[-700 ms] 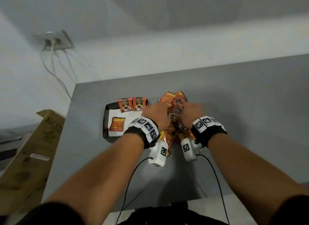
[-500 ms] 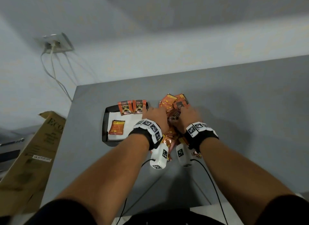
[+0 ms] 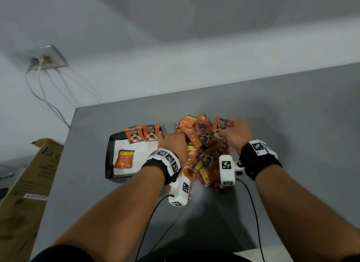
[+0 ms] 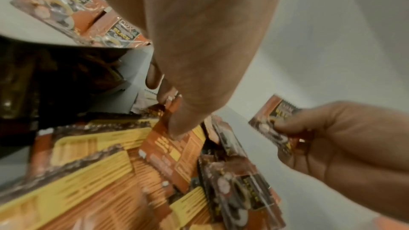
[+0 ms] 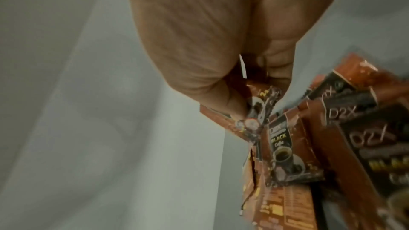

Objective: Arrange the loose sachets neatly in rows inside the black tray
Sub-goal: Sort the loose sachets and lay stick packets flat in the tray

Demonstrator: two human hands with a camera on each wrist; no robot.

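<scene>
Change since earlier frame: right hand (image 3: 234, 134) has shifted rightward off the sachet pile (image 3: 202, 150), pinching one sachet (image 4: 274, 125). Left hand (image 3: 173, 144) pinches another in the heap. Black tray (image 3: 109, 156), left of pile, holds three sachets. Risk: slippery foil; a loose pinch could drop or skew placement.

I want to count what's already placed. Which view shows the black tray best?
The head view: the whole black tray shows, with three sachets on its white liner. The left wrist view catches only a dark edge and two of the sachets. The right wrist view does not show it.
</scene>
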